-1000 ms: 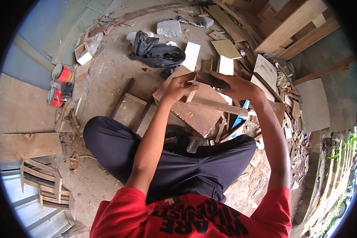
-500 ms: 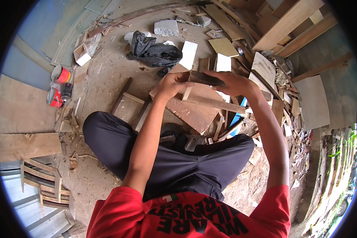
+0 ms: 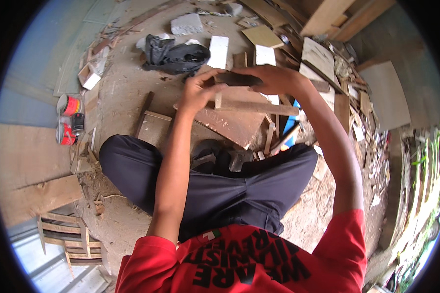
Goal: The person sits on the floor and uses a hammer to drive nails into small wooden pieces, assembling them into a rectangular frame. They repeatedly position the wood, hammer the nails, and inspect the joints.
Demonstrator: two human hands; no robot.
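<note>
I sit cross-legged on a dirt floor in dark trousers. Both hands are raised in front of me and hold one short dark piece of wood (image 3: 235,78). My left hand (image 3: 202,91) grips its left end with the fingers curled. My right hand (image 3: 274,78) closes over its right end from above. Just below the hands a pale wooden strip (image 3: 259,108) lies across a reddish-brown board (image 3: 232,124) on the ground.
A dark crumpled cloth (image 3: 173,55) lies beyond the hands. White tile pieces (image 3: 218,51) and wood offcuts litter the far ground. Two red tins (image 3: 68,117) stand at the left beside planks. A small slatted wooden frame (image 3: 66,237) sits at lower left. Stacked boards (image 3: 322,58) crowd the right.
Both hands, still on the dark piece of wood, have risen and moved farther from my body. The view has tilted so the ground clutter sits higher in the picture.
</note>
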